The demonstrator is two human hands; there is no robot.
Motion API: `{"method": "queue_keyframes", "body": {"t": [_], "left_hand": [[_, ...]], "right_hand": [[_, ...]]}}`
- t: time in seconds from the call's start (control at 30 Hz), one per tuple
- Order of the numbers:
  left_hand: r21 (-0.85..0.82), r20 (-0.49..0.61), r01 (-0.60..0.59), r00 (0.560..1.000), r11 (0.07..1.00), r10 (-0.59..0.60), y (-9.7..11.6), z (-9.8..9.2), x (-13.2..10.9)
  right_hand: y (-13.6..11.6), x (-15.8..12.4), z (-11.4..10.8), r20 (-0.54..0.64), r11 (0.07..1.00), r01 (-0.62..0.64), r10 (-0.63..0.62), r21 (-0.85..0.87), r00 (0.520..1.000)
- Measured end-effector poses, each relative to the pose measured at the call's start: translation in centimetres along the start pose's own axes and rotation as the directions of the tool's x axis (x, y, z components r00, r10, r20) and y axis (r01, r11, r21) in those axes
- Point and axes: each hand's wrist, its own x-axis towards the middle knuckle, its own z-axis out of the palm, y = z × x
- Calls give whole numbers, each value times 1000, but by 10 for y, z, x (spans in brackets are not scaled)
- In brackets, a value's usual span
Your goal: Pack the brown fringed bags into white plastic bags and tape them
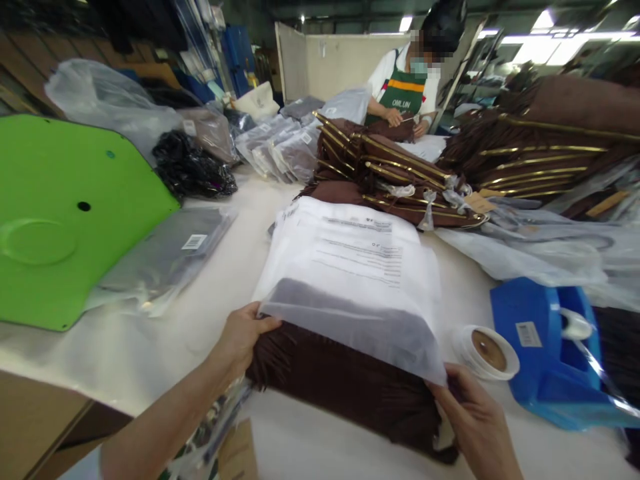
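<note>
A translucent plastic bag [350, 267] with printed text lies in front of me, its open edge toward me. Dark brown fringed fabric [345, 387], folded flat, sits partly inside it and sticks out on my side. My left hand [249, 337] pinches the bag's left corner, thumb on top, beside the fringe. At the bag's right corner my right hand [467, 407] is closed on the edge, close to the fabric's right end. How far the fabric reaches into the bag is only dimly visible through the plastic.
A green board [75, 200] stands at left over a bagged item [195, 243]. Brown gold-edged fabric stacks [380, 160] lie behind. To the right are a white tape roll [487, 352] and a blue dispenser [535, 360]. A co-worker [405, 93] handles brown fabric across the table.
</note>
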Motion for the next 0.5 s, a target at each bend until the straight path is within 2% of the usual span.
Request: {"method": "queue_keyframes", "body": {"t": [0.1,0.2,0.3,0.37,0.43,0.5], "left_hand": [[-19,-3,-30,1000,999,30,-4,2,15],[-29,5,-48,999,998,48,-10,0,18],[-40,11,-47,999,998,47,-12,-1,18],[-49,19,-48,999,998,49,-12,0,18],[-47,38,-52,998,998,54,-11,1,18],[-24,69,-59,996,998,61,-8,0,15]], "right_hand": [[3,4,-9,162,993,-63,47,98,986],[11,-10,-21,306,982,-113,62,151,950],[12,-25,-25,409,1000,-10,15,-13,913],[12,-32,-20,366,987,67,-9,-146,931],[16,-36,-13,250,967,115,-56,-229,967],[23,-38,-7,133,947,171,-139,-271,981]]}}
